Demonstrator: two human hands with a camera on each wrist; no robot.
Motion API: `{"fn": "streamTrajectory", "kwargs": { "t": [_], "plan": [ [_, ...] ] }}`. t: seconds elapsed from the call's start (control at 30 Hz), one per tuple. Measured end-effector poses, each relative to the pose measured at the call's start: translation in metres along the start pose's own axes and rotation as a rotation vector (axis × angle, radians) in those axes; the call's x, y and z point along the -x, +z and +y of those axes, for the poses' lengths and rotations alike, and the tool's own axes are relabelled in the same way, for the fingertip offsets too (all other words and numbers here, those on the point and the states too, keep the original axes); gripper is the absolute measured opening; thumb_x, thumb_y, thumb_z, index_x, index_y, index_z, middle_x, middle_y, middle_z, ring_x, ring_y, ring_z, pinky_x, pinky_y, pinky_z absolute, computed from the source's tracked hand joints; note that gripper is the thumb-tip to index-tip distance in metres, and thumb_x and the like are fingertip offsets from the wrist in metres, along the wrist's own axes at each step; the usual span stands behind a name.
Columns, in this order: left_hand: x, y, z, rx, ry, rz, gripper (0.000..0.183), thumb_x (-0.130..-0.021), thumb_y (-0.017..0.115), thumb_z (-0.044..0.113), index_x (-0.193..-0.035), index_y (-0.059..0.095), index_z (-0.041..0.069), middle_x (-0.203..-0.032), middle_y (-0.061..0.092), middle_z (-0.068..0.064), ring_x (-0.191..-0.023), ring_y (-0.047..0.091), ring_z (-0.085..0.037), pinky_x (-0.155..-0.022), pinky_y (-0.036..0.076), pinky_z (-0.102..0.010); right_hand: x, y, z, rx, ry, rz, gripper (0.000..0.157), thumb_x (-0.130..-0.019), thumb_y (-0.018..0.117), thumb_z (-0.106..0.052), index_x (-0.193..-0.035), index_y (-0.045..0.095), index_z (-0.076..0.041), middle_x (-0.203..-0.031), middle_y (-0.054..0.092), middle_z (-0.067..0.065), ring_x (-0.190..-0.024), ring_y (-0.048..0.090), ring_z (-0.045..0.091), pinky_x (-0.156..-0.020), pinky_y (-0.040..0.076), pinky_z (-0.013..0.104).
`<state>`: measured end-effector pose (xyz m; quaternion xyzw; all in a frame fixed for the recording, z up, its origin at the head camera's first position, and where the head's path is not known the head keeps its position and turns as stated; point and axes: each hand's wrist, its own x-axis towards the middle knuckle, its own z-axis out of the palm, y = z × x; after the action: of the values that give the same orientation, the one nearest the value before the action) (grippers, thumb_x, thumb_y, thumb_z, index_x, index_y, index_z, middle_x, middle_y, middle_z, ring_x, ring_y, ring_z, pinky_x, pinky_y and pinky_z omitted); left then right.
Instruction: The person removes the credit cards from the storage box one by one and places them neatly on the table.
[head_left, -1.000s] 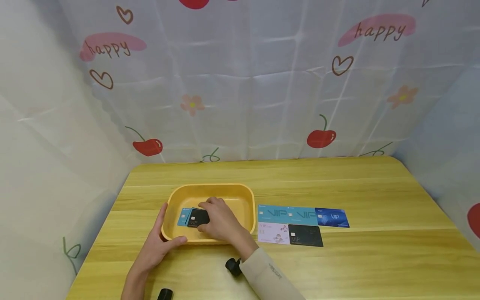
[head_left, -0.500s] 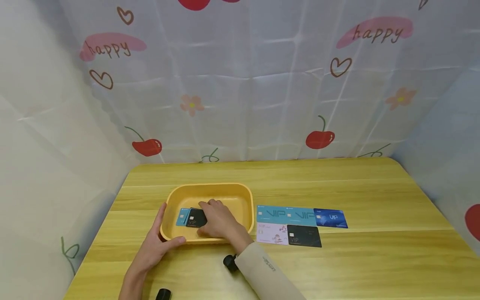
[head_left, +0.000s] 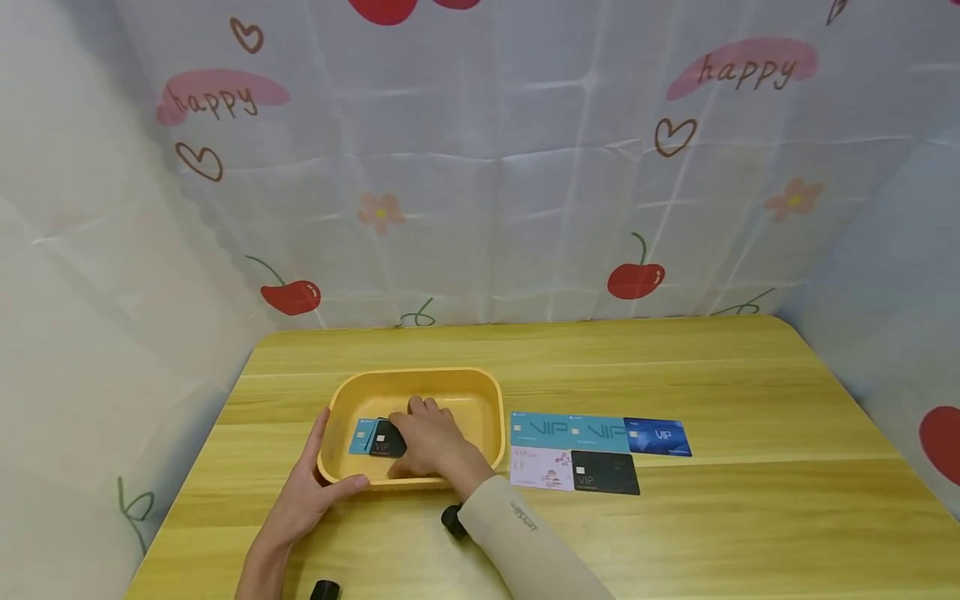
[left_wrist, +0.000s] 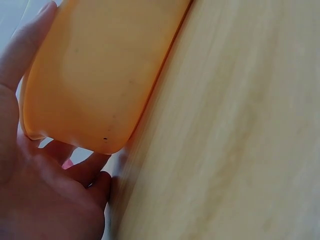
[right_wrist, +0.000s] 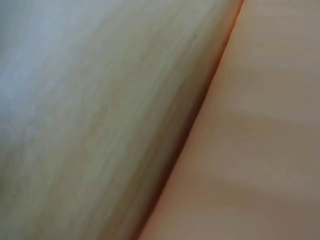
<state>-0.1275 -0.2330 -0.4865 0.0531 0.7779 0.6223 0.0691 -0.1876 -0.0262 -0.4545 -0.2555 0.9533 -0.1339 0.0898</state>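
Observation:
My left hand [head_left: 303,496] grips the left end of a yellow plastic basin [head_left: 489,385], thumb along the front wall and fingers round the end. The left wrist view shows that hand's thumb lying against the orange-tinted wall [left_wrist: 110,65]. Inside the basin, my right hand [head_left: 435,442] holds a black VIP card [head_left: 384,440], its fingers at the far edge and thumb at the near edge, covering the card's right part. Light blue cards [head_left: 361,435] show beneath and left of it. Only the basin's wall [right_wrist: 260,145] and the tabletop fill the right wrist view; the hand is hidden there.
Right of the basin, cards lie in two rows: two light blue VIP cards [head_left: 558,429], a dark blue card [head_left: 657,437], a pink card [head_left: 538,469] and another black card [head_left: 605,473]. Black camera parts [head_left: 453,522] show at my wrists. A printed curtain [head_left: 487,167] backs the wooden table [head_left: 750,467].
My right hand has shifted slightly left over the black card, and its thumb sits nearer the basin's front. The left hand keeps its hold; the whole view has drifted a little.

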Motion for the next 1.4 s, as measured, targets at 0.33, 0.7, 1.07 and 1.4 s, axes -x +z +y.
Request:
{"fn": "streamTrajectory", "kwargs": {
  "t": [0.33,0.7,1.07,1.4],
  "plan": [
    [0.0,-0.0012,-0.0003,-0.003,-0.008,0.003,0.11,-0.087,0.076,0.008,-0.16,-0.006,0.021,-0.162,0.004,-0.017,-0.134,0.034,-0.036,-0.09,0.042,-0.015,-0.0007,0.0026,0.0007,-0.009,0.002,0.038,0.06,-0.077,0.083,-0.046,-0.129,0.065,-0.023,-0.102,0.048,-0.002,-0.094,0.041,0.016,-0.077,0.035,0.029],
    [0.0014,-0.0006,-0.0007,-0.006,-0.003,0.012,0.109,-0.087,0.075,0.009,-0.16,-0.005,0.024,-0.162,0.004,-0.017,-0.133,0.035,-0.035,-0.091,0.041,-0.015,-0.0033,0.0039,0.0001,0.0,-0.01,0.074,0.041,-0.08,0.082,-0.04,-0.11,0.074,-0.013,-0.096,0.052,0.0,-0.09,0.045,0.017,-0.078,0.041,0.031],
    [0.0002,0.0,-0.0016,0.0,0.005,0.008,0.108,-0.088,0.074,0.009,-0.16,-0.005,0.019,-0.162,0.005,-0.016,-0.133,0.033,-0.035,-0.092,0.038,-0.013,-0.0034,0.0041,0.0026,0.003,-0.03,0.081,0.036,-0.082,0.08,-0.037,-0.106,0.074,-0.01,-0.093,0.052,0.001,-0.087,0.045,0.017,-0.076,0.04,0.031],
    [-0.0015,-0.0006,-0.0053,0.015,-0.002,0.002,0.108,-0.088,0.074,0.008,-0.16,-0.007,0.019,-0.161,0.007,-0.015,-0.132,0.037,-0.034,-0.093,0.041,-0.016,-0.0037,0.0044,0.0061,-0.128,-0.015,0.105,0.044,-0.079,0.08,-0.028,-0.116,0.071,-0.007,-0.098,0.05,0.0,-0.091,0.041,0.017,-0.078,0.038,0.027]
  ]
}}
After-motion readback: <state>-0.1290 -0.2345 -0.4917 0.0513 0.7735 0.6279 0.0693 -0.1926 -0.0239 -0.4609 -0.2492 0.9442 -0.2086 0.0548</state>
